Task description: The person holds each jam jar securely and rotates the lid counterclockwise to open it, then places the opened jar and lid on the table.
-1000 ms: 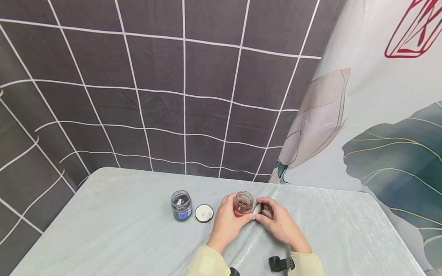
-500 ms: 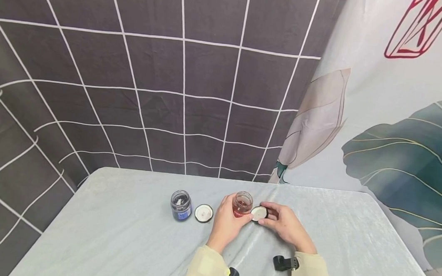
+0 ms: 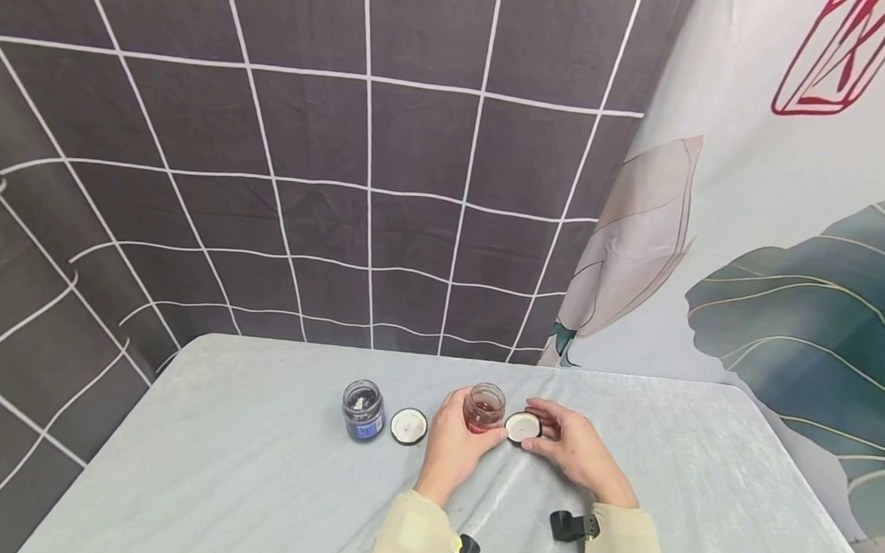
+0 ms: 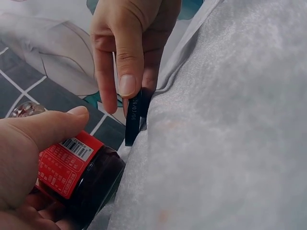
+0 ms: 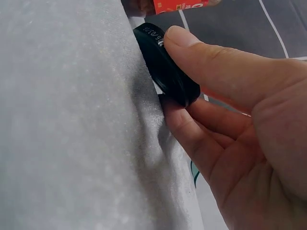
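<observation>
My left hand is wrapped round an open glass jar with reddish contents. A red label with a barcode shows on it in the left wrist view. To its right, my right hand holds a black-rimmed jar lid by the edge, thumb on one side and fingers on the other. The lid's white inside faces up, low at the cloth. Its dark outer side, partly covered by the thumb, appears in the right wrist view; whether it rests fully on the cloth I cannot tell.
Left of my hands stands a second open jar with dark contents and a blue label. Another lid, white inside up, lies beside it. A pale cloth covers the table, which ends at a dark gridded curtain.
My right hand has moved slightly right, away from the jar, and the lid has turned from nearly edge-on to white side up. My left hand has stayed on the jar.
</observation>
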Demonstrator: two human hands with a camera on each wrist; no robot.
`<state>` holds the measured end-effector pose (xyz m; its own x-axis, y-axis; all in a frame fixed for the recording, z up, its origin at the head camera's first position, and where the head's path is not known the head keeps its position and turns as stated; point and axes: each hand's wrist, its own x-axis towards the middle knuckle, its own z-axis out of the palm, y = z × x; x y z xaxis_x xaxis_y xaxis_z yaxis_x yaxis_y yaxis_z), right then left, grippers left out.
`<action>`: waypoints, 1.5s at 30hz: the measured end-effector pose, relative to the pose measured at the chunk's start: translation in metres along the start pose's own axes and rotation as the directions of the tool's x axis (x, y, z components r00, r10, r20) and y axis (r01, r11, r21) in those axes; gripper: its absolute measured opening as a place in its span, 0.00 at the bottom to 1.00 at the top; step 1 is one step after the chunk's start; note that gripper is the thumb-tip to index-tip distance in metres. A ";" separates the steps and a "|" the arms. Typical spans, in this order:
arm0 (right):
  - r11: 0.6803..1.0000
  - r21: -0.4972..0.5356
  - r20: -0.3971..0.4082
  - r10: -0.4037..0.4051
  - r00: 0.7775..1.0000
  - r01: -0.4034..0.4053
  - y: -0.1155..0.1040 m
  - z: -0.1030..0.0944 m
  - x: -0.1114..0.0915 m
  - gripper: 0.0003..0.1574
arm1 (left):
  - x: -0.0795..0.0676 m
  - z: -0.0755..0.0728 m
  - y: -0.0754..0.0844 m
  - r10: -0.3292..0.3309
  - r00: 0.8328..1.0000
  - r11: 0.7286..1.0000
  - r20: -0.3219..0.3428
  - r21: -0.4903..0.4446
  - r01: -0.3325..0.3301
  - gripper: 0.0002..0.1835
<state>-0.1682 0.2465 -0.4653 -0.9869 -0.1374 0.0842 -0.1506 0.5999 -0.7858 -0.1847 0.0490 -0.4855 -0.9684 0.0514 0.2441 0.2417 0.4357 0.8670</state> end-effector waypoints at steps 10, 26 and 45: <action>1.000 -0.027 -0.005 -0.009 1.000 0.008 0.002 0.001 0.000 0.37 | -0.001 0.000 0.000 0.015 1.000 0.999 -0.014 0.035 -0.015 0.36; 0.992 -0.079 0.006 -0.097 0.995 0.097 0.008 0.001 0.001 0.35 | -0.002 0.002 0.001 -0.035 0.999 0.998 -0.035 0.042 0.036 0.36; 0.980 -0.163 0.039 -0.110 0.993 0.115 0.004 0.001 0.000 0.35 | -0.001 0.001 0.000 -0.049 0.999 0.998 -0.016 0.032 0.050 0.37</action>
<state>-0.1686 0.2484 -0.4687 -0.9613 -0.2337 0.1462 -0.2708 0.7007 -0.6601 -0.1842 0.0498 -0.4866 -0.9781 0.0159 0.2077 0.1911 0.4661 0.8638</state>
